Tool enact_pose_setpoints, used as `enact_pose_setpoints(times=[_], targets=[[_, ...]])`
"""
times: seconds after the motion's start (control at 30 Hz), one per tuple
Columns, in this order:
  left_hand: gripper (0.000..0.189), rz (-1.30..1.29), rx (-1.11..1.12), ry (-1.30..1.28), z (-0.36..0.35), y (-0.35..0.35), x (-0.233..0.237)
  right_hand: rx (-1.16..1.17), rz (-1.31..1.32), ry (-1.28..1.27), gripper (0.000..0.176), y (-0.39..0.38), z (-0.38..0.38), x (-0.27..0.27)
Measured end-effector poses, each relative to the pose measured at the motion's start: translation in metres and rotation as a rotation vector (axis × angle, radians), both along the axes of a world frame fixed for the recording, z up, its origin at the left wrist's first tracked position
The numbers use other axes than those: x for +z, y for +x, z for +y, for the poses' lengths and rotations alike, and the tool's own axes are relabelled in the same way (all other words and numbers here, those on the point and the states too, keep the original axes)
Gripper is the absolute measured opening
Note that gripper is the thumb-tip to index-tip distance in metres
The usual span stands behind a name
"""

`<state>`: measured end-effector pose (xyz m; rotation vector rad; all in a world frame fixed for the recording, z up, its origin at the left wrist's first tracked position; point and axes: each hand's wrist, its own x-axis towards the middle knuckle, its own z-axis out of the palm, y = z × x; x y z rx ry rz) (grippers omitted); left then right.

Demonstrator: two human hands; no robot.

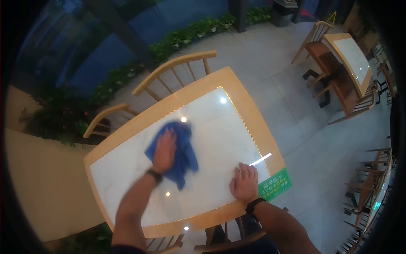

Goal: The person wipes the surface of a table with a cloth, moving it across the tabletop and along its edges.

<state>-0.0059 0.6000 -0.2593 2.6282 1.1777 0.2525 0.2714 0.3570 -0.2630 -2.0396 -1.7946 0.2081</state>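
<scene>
My left hand (pixel 165 151) lies over a blue cloth (pixel 182 146), pressing it against the white tabletop (pixel 211 135). The cloth is bunched under the palm, with loose folds trailing toward me, and motion slightly blurs the hand and cloth. My right hand (pixel 245 183) rests on the tabletop near its right corner, with bent fingers slightly apart and nothing visible in them. Just right of that wrist, a green sign with printed characters (pixel 277 185) sits at the table's corner. Dark bands circle both wrists.
A wooden chair (pixel 173 63) and another chair (pixel 111 113) stand along the far side. Chair backs (pixel 228 243) show at the near edge. To the right are another table (pixel 353 59) with brown-seated chairs and further seating. Plants (pixel 198 31) line the window; a dark bin (pixel 284 12) stands behind.
</scene>
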Motion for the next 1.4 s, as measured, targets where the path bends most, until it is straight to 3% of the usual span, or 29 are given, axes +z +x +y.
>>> enact_pose_setpoints(times=[0.13,0.27,0.47,0.53,0.6,0.67,0.7,0.73,0.87,0.93,1.0,1.03,1.1,1.2,1.3,1.4], targets=[[0.052,0.088,0.158,0.079,0.132,0.047,-0.018,-0.005,0.013,-0.033,0.041,0.002,-0.001,0.000],[0.050,0.112,0.202,0.132,0.129,0.065,-0.023,0.025,-0.009,0.029,0.042,-0.002,0.000,0.001],[0.052,-0.003,-0.065,0.089,-0.021,0.047,-0.008,0.049,0.048,0.032,0.042,0.001,-0.002,0.000],[0.048,0.155,-0.141,0.038,-0.094,0.046,0.011,0.056,0.034,0.028,0.043,0.005,-0.003,0.000],[0.051,0.095,-0.193,-0.068,-0.179,0.035,0.006,0.053,-0.009,0.010,0.044,0.002,-0.004,-0.005],[0.055,0.292,-0.358,-0.092,-0.264,0.036,0.015,0.072,0.107,0.060,0.044,0.004,-0.012,-0.005],[0.053,0.158,-0.370,-0.295,-0.311,0.041,0.031,0.094,0.158,0.102,0.044,0.013,-0.008,-0.001],[0.051,0.288,-0.392,-0.268,-0.313,0.041,0.028,0.140,0.243,0.071,0.043,0.022,-0.010,0.005],[0.050,0.267,-0.381,-0.058,-0.275,0.041,0.012,0.163,0.082,0.096,0.041,0.089,-0.025,0.005],[0.050,0.124,-0.275,-0.029,-0.207,0.041,0.007,0.097,0.003,0.090,0.041,0.099,-0.030,-0.004],[0.054,0.167,-0.204,0.114,-0.123,0.044,-0.011,0.119,-0.059,0.058,0.040,0.100,-0.026,0.003],[0.053,0.169,-0.117,0.014,-0.078,0.053,-0.001,0.118,-0.054,0.051,0.040,0.100,-0.024,0.008],[0.052,0.025,-0.007,0.006,-0.001,0.063,0.000,0.109,-0.047,0.034,0.040,0.103,-0.024,0.008],[0.050,0.029,0.127,0.076,0.097,0.088,-0.016,0.065,-0.009,0.011,0.040,0.104,-0.023,0.004],[0.049,0.028,0.232,0.098,0.143,0.119,-0.022,0.055,0.007,-0.001,0.040,0.108,-0.021,0.007],[0.046,0.034,0.227,0.135,0.143,0.128,-0.026,0.054,0.025,0.009,0.039,0.106,-0.024,0.003]])
